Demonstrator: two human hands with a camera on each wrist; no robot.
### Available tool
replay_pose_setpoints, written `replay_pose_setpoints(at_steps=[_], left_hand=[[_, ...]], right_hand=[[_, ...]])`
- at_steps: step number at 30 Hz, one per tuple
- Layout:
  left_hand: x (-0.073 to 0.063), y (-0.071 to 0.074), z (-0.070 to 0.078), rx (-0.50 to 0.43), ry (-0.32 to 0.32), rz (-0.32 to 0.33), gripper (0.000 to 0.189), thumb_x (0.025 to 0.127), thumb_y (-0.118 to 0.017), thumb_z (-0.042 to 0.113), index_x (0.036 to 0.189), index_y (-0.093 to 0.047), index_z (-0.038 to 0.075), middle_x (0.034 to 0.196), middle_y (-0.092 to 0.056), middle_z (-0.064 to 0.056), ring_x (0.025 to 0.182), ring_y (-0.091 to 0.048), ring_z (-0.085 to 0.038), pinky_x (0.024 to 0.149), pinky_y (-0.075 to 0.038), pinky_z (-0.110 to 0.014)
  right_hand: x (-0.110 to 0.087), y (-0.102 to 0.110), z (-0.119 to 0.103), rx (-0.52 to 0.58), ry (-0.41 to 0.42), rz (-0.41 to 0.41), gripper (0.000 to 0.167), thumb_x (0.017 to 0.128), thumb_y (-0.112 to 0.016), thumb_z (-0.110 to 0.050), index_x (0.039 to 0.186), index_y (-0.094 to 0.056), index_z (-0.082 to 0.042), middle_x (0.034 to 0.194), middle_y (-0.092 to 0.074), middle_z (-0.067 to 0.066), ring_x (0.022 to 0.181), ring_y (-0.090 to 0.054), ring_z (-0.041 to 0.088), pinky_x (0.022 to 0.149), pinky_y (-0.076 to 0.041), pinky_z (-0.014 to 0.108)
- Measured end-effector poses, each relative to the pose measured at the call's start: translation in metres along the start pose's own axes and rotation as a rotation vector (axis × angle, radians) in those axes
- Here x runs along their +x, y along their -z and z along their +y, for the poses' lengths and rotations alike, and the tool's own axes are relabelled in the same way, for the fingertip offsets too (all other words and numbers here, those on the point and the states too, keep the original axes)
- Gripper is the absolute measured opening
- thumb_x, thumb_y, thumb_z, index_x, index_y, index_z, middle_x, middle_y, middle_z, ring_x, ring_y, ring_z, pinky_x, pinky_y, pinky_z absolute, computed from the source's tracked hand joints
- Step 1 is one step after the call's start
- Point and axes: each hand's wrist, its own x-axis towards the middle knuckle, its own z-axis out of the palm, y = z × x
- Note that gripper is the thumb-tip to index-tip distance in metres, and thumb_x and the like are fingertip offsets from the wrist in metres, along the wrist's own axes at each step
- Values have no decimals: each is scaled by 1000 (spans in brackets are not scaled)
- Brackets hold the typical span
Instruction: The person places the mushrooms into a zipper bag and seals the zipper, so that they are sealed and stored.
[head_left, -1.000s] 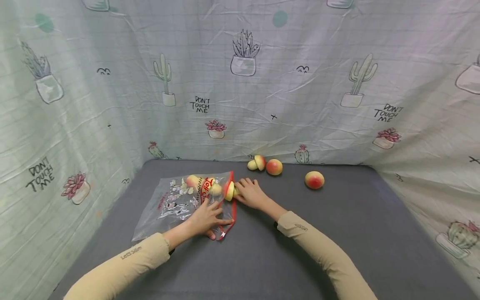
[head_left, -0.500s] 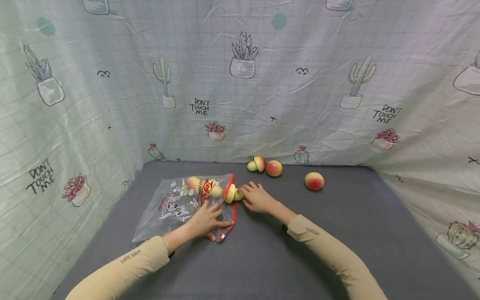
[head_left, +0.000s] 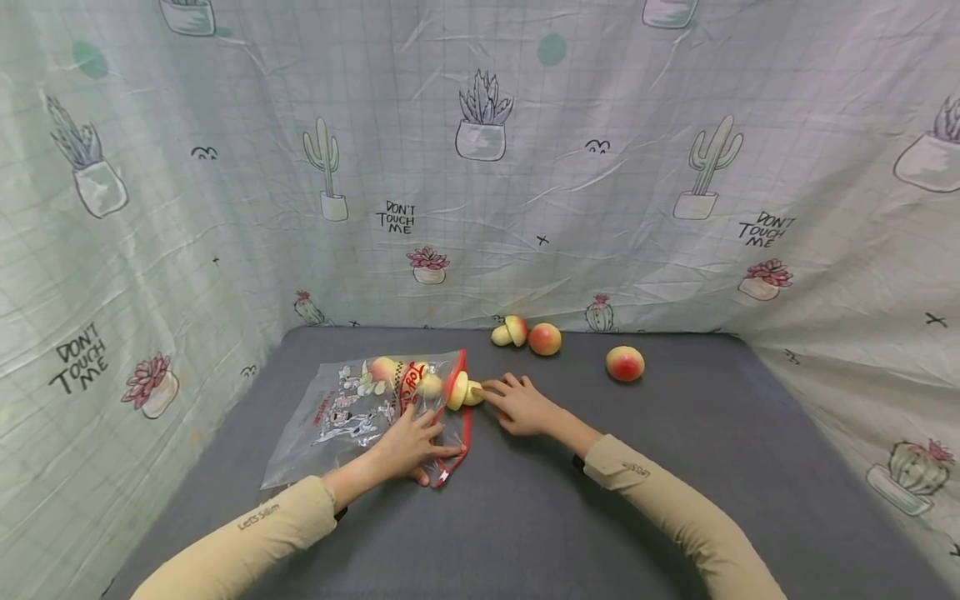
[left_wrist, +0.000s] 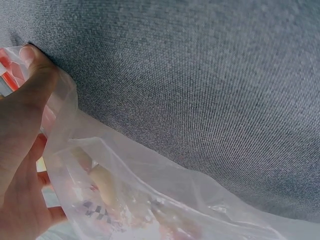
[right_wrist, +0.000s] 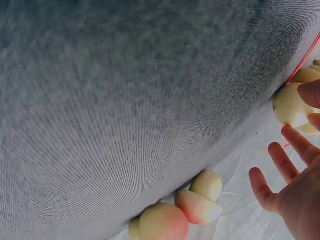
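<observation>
My left hand (head_left: 405,446) holds a clear plastic bag (head_left: 300,450) with a red-edged mouth. Its thumb (left_wrist: 37,67) lies over the film at the near corner, its fingers spread along the mouth. Inside show several yellow and reddish toy pieces, partly veiled by the print. At the mouth lies a yellow toy mushroom (head_left: 456,390), cap toward the bag, stem to the right. Thumb and index finger of my right hand (head_left: 522,406) pinch the stem end; the other fingers are spread apart. In the right wrist view the mushroom (right_wrist: 290,106) is partly behind the thumb.
Toward the back of the grey table (head_left: 570,517) lies another toy mushroom (head_left: 510,332), close beside a red-yellow round piece (head_left: 545,339). A similar round piece (head_left: 625,364) sits farther right. A printed cloth (head_left: 585,192) hangs behind and at the sides.
My right hand has drawn back to the right and nearer, uncovering more of the mushroom's stem at the bag mouth. The left hand and the bag have stayed almost in place.
</observation>
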Motion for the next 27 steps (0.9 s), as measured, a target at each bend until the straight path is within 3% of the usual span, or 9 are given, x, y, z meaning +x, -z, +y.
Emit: replay_pose_setpoints(at_steps=[9, 16, 27], left_hand=[[-3, 2, -1, -5, 7, -3, 72, 61, -48, 74, 128, -35, 52, 110, -56, 7, 105, -47, -19, 82, -42, -45], [-6, 3, -1, -11, 12, 11, 71, 60, -50, 74, 126, -39, 52, 105, -56, 7, 101, -47, -18, 79, -41, -44], [0, 3, -1, 5, -2, -43, 71, 63, -46, 75, 129, -32, 54, 114, -55, 10, 109, -46, -19, 88, -42, -45]], right_hand=[[2, 1, -3, 40, -11, -22, 59, 86, -53, -20, 140, -29, -22, 139, -38, 3, 102, -40, 21, 70, -30, 35], [8, -1, -8, 6, -3, -54, 61, 87, -51, -24, 142, -24, -23, 141, -33, 3, 103, -39, 21, 70, -29, 34], [13, -5, -13, -8, -5, -41, 64, 85, -53, -24, 142, -24, -27, 136, -37, 4, 111, -39, 22, 77, -37, 41]])
